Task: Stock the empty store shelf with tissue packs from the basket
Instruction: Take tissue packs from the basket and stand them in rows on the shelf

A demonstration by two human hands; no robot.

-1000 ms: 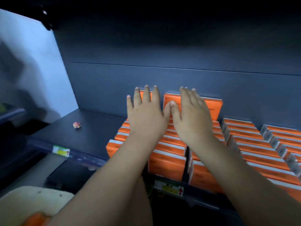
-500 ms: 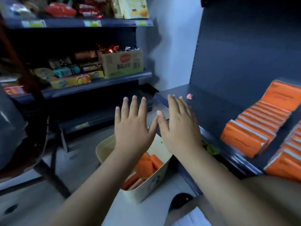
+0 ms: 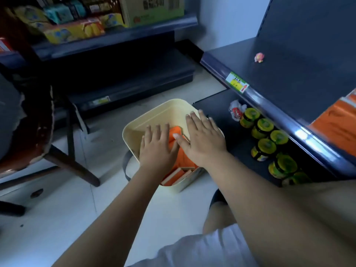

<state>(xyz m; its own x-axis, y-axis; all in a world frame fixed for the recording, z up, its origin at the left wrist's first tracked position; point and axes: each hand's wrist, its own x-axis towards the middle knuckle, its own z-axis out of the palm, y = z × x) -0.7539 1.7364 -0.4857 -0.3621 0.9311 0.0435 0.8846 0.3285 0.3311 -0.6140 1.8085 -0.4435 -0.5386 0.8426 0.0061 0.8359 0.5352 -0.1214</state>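
A cream basket (image 3: 154, 114) stands on the pale floor, with several orange tissue packs (image 3: 176, 175) inside it. My left hand (image 3: 157, 146) reaches into the basket with its fingers straight, over the packs. Beside it my right hand (image 3: 202, 139) lies flat above the basket's right side, thumb toward an orange pack (image 3: 175, 131). Neither hand holds anything. At the right edge, orange packs (image 3: 339, 124) sit stocked on the dark shelf (image 3: 300, 60).
Jars with yellow-green lids (image 3: 265, 130) line the lower shelf right of the basket. A small pink object (image 3: 259, 57) lies on the dark shelf, and a price tag (image 3: 237, 81) is on its edge. Stocked shelves (image 3: 107, 35) stand behind; a brown chair (image 3: 38, 143) is left.
My hands left the stocked packs on the shelf and swung left and down to the basket on the floor. The view turned with them from the shelf to the floor.
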